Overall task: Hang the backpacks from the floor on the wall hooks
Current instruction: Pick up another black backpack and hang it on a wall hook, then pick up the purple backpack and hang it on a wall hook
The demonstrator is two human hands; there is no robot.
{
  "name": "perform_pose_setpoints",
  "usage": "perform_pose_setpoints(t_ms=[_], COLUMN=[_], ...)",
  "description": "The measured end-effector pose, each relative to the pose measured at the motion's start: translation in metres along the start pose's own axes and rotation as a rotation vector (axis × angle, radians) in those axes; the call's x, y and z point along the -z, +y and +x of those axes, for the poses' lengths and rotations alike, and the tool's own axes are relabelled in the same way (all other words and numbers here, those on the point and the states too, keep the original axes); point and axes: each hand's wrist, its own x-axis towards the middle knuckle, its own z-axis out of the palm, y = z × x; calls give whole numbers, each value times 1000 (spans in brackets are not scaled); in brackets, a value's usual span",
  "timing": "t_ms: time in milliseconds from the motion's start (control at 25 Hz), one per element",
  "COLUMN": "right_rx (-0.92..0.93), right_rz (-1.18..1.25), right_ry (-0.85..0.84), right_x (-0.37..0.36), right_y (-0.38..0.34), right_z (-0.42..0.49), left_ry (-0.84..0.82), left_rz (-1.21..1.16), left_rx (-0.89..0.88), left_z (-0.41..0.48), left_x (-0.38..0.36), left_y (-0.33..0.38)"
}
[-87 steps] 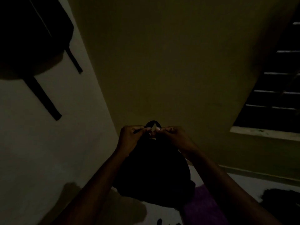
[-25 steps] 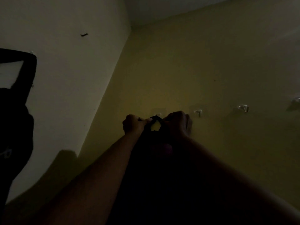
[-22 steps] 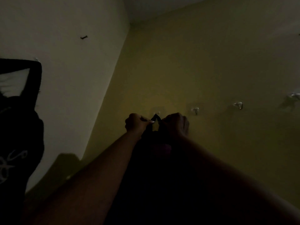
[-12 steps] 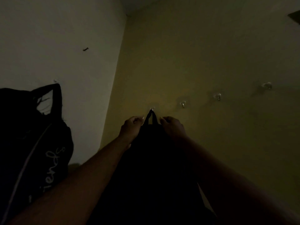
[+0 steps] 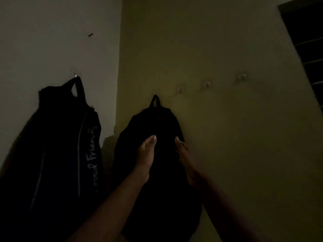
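**Both backpacks up on hooks**

Black backpack (image 5: 157,154) hung by its top loop (image 5: 154,100) from the yellow wall's hook at 12 o'clock. Left hand (image 5: 146,158) and right hand (image 5: 186,159) lay flat on it, fingers together, gripping nothing. Lettered backpack (image 5: 57,154) hung at 9 o'clock.

Two dark backpacks hang on hooks: a plain one (image 5: 153,154) on the yellow wall just right of the room corner (image 5: 118,67), and a lettered one (image 5: 57,154) on the pale wall left of that corner. Three bare hooks (image 5: 180,89) (image 5: 207,84) (image 5: 242,77) run right of the plain backpack. Two hands, left (image 5: 146,158) and right (image 5: 187,161), lie flat on it. One nail (image 5: 90,34) sticks out above the lettered backpack.
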Motion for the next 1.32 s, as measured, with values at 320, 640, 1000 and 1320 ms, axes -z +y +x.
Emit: perform_pose_setpoints(t_ms=[320, 640, 1000, 1320], right_rx=[-313, -650, -1004, -1248], right_rz=[94, 47, 83, 43], right_ry=[155, 214, 340, 463], right_x=[-6, 27, 141, 219], right_y=[-21, -27, -43, -15], right_z=[-258, -450, -663, -760], left_ry=[-76, -141, -198, -170], left_rz=[-38, 13, 7, 4], left_rx=[313, 609, 1009, 1232], left_z=[-238, -437, -669, -794], left_x=[48, 35, -42, -86], left_y=[-23, -19, 15, 4])
